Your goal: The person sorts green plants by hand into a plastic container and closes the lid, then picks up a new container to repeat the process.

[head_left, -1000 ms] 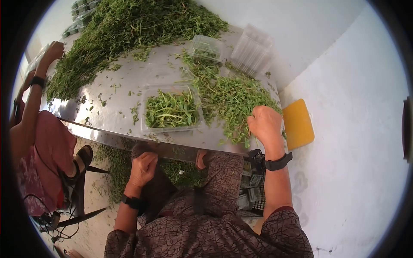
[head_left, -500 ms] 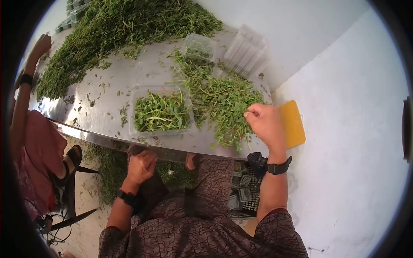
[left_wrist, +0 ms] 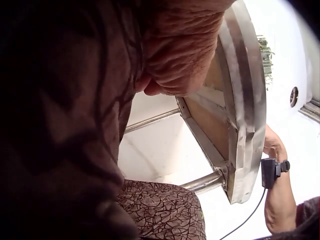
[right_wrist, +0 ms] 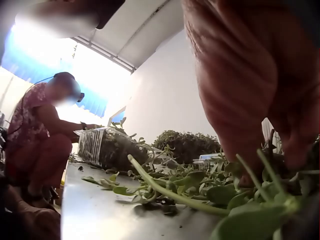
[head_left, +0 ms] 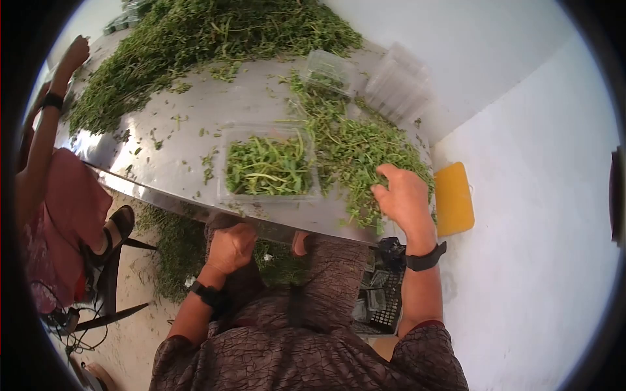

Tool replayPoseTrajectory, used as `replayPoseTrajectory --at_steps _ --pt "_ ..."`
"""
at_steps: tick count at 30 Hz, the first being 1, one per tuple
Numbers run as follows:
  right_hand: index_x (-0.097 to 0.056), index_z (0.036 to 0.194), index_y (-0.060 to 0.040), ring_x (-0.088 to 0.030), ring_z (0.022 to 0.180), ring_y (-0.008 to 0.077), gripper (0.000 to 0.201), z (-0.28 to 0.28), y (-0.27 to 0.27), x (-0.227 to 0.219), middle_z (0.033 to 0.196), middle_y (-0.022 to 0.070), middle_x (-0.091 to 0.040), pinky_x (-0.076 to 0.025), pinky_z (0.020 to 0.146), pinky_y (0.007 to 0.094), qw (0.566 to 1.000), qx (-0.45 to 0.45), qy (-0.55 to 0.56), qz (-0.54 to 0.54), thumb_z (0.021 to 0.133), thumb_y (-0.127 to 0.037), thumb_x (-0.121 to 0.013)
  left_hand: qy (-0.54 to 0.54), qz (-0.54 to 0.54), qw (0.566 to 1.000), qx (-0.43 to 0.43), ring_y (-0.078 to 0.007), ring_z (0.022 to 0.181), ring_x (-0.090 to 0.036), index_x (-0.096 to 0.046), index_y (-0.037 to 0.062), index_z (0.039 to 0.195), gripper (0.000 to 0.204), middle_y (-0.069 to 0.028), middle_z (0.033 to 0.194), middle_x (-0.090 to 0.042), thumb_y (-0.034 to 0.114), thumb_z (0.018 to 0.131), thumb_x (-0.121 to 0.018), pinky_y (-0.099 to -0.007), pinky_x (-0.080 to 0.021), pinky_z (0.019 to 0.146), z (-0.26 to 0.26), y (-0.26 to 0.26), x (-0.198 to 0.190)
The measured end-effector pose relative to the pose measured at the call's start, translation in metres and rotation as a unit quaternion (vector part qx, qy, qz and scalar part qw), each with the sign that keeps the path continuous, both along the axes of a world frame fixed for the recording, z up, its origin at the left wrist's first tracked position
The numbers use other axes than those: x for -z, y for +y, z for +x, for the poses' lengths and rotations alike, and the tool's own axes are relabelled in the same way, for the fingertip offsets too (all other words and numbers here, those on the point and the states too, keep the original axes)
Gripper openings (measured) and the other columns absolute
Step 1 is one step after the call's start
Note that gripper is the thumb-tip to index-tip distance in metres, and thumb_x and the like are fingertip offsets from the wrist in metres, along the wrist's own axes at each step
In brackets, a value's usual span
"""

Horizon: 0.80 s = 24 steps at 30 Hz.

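Observation:
My right hand (head_left: 404,197) reaches down over loose green sprigs (head_left: 365,153) at the table's right end, thumb and forefinger spread apart. In the right wrist view its fingers dip among the fleshy leaves and stems (right_wrist: 195,192). A clear plastic box (head_left: 313,189) heaped with the same greens (head_left: 268,166) stands to the left of that hand, near the front edge. Below the table edge, my left hand (head_left: 233,249) stays curled by my knee with nothing seen in it; its fingers are mostly hidden in the left wrist view.
A large mound of greens (head_left: 228,32) covers the back of the metal table (head_left: 195,104). Another clear box (head_left: 329,68) and stacked plastic boxes (head_left: 398,81) stand at the back right. A yellow board (head_left: 454,199) leans by the wall. Another person (right_wrist: 42,125) sits at left. A black crate (head_left: 385,303) is below.
My right thumb and forefinger were close together half a second ago and now stand apart over the greens. My left hand keeps its curled pose by the knee. The head view has shifted slightly.

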State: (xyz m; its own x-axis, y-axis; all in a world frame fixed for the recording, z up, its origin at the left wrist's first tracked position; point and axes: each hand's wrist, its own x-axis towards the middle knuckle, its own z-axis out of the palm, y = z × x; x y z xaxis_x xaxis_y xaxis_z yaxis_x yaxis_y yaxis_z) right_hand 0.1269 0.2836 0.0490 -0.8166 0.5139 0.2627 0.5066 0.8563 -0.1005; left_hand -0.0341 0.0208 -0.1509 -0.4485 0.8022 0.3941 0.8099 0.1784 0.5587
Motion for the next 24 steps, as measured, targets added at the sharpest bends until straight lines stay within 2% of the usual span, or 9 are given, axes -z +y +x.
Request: replayPoseTrajectory --at_steps 2,6,8,9,11,14,21,23,24 --pt "-0.069 0.087 -0.0028 -0.063 0.073 0.0394 0.019 -0.003 0.003 0.002 0.072 0.0208 -0.064 -0.05 0.066 0.0472 0.999 -0.009 0.031 -0.004 0.071 -0.009 -0.062 0.012 0.0 1.0 0.012 -0.0325 0.075 -0.066 -0.064 0.0059 0.083 0.01 -0.0106 0.091 -0.067 0.011 0.075 -0.067 -0.0408 -0.055 0.064 -0.002 -0.002 0.006" --pt "-0.07 0.09 -0.0036 -0.062 0.071 0.0396 0.021 -0.002 0.006 0.002 0.074 0.0221 -0.064 -0.05 0.065 0.0451 0.998 -0.017 0.059 0.007 0.072 -0.008 -0.06 0.004 0.016 1.0 -0.003 -0.0321 0.072 -0.065 -0.064 0.0066 0.082 0.009 -0.0101 0.089 -0.066 0.012 0.076 -0.067 -0.0406 -0.054 0.062 -0.001 -0.004 0.006" --pt "-0.069 0.094 -0.0007 -0.063 0.062 0.0291 0.023 -0.002 0.001 -0.008 0.068 0.0181 -0.064 -0.05 0.06 0.038 0.991 0.035 0.099 -0.079 0.074 -0.004 -0.059 0.0 0.016 1.0 -0.007 -0.0318 0.072 -0.065 -0.063 0.0067 0.082 0.008 -0.0099 0.089 -0.066 0.012 0.076 -0.066 -0.0404 -0.054 0.061 -0.001 -0.004 0.007" --pt "-0.069 0.094 -0.0007 -0.063 0.062 0.0291 0.023 -0.003 0.0 -0.012 0.068 0.0181 -0.064 -0.05 0.06 0.038 0.991 0.033 0.1 -0.08 0.074 -0.004 -0.059 -0.003 0.019 1.0 -0.003 -0.0316 0.071 -0.065 -0.063 0.0069 0.081 0.008 -0.0097 0.088 -0.065 0.012 0.076 -0.066 -0.0402 -0.054 0.061 -0.002 -0.003 0.007" --pt "-0.068 0.097 0.0026 -0.059 0.058 0.013 0.021 -0.003 -0.001 -0.019 0.068 0.0083 -0.064 -0.048 0.056 0.0293 0.952 0.072 0.169 -0.243 0.079 0.0 -0.057 0.0 0.017 1.0 -0.004 -0.0316 0.071 -0.065 -0.063 0.007 0.08 0.007 -0.0096 0.087 -0.065 0.012 0.077 -0.066 -0.0399 -0.054 0.061 -0.002 -0.002 0.006" --pt "-0.067 0.1 0.0041 -0.055 0.062 0.0046 0.019 -0.017 -0.03 -0.049 0.072 0.0011 -0.061 -0.046 0.054 0.0237 0.91 0.039 0.236 -0.34 0.083 0.001 -0.058 0.003 0.014 1.0 -0.003 -0.0314 0.07 -0.065 -0.062 0.0071 0.079 0.006 -0.0093 0.086 -0.064 0.012 0.077 -0.066 -0.0395 -0.054 0.06 -0.002 0.0 0.006" --pt "-0.067 0.098 0.0022 -0.058 0.062 0.0082 0.017 -0.066 -0.068 -0.067 0.077 0.0045 -0.066 -0.047 0.056 0.0242 0.888 -0.097 0.273 -0.357 0.084 0.001 -0.058 0.003 -0.001 1.0 -0.003 -0.03 0.071 -0.067 -0.065 0.0061 0.085 0.009 -0.009 0.088 -0.067 0.01 0.078 -0.068 -0.0379 -0.055 0.062 -0.002 -0.002 0.004" --pt "-0.066 0.103 0.0025 -0.062 0.065 0.009 0.018 -0.081 -0.067 -0.058 0.086 0.0043 -0.067 -0.048 0.057 0.0198 0.917 -0.215 0.221 -0.254 0.086 0.0 -0.06 0.002 -0.006 1.0 -0.006 -0.0299 0.071 -0.067 -0.065 0.0062 0.085 0.008 -0.0087 0.088 -0.067 0.01 0.078 -0.068 -0.0378 -0.055 0.062 -0.002 -0.002 0.003" --pt "-0.067 0.102 -0.0015 -0.064 0.065 0.0171 0.022 -0.09 -0.069 -0.05 0.084 0.014 -0.067 -0.05 0.06 0.0287 0.899 -0.245 0.229 -0.282 0.08 0.0 -0.065 0.001 -0.009 1.0 -0.006 -0.0298 0.071 -0.066 -0.065 0.0064 0.085 0.008 -0.0084 0.088 -0.067 0.011 0.078 -0.068 -0.0377 -0.055 0.062 -0.002 -0.002 0.003"
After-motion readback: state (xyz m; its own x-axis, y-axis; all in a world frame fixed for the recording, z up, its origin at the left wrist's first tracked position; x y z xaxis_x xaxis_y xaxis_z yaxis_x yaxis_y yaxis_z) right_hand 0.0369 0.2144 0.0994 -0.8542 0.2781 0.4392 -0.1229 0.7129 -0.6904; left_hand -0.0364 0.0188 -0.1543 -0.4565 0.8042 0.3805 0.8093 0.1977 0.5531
